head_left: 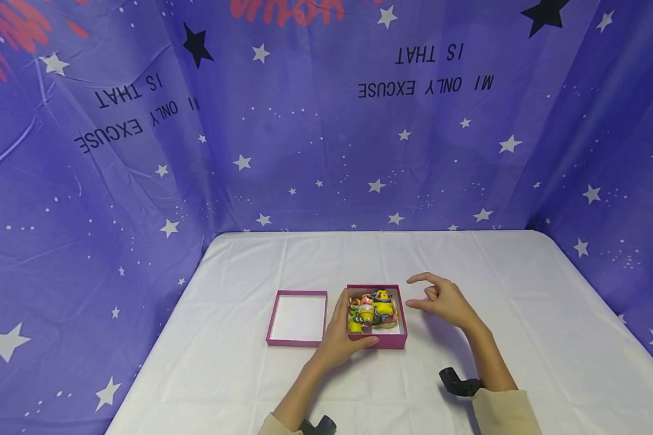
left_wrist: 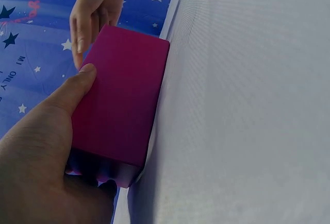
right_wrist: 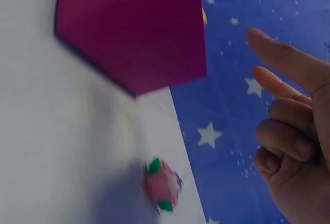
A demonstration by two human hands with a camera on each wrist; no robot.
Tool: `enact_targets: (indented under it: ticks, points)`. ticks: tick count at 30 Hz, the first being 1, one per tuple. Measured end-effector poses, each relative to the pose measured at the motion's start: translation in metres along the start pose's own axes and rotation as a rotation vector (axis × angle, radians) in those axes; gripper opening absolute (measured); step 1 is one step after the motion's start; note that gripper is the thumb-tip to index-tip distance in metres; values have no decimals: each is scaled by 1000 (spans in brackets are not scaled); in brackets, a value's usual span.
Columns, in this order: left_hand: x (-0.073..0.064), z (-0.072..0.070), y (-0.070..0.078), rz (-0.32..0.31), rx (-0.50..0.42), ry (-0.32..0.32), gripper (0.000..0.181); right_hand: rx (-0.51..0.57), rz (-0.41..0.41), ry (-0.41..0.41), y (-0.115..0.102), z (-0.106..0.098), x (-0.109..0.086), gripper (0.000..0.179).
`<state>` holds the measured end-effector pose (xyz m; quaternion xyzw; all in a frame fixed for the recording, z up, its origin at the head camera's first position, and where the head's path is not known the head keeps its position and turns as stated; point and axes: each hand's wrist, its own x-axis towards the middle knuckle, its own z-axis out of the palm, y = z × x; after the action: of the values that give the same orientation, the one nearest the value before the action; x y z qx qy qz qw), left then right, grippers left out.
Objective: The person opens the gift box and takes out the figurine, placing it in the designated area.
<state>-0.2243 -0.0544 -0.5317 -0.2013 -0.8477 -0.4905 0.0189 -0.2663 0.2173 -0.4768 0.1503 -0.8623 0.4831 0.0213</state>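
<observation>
A magenta box point(head_left: 392, 342) stands uncovered on the white table, with several small cartoon figurines point(head_left: 383, 309) lying inside in yellow, blue, pink and green. My left hand point(head_left: 334, 345) grips the box at its left side, the thumb on the front wall and the fingers along the left wall, as the left wrist view also shows. To the right of the box, above the table, hovers my right hand point(head_left: 441, 299). Its thumb and index finger are spread apart with nothing between them, and the other fingers are curled in.
Left of the box lies its lid point(head_left: 296, 344), white inside up. A small pink and green figurine point(right_wrist: 162, 185) sits on the table to the right of the box in the right wrist view. Purple star-printed curtains point(head_left: 315, 151) enclose the table's back and sides.
</observation>
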Motion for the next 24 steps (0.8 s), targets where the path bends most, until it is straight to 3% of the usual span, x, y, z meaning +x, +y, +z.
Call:
enact_targets:
  ticks: [9, 21, 24]
  points:
    - [-1, 0, 1, 1, -4, 1, 110, 24, -70, -104, -3, 29, 6, 63]
    - [0, 0, 1, -2, 5, 4, 110, 37, -16, -162, 13, 47, 9, 66]
    - [0, 0, 1, -3, 5, 2, 110, 36, -15, -166, 5, 47, 6, 65]
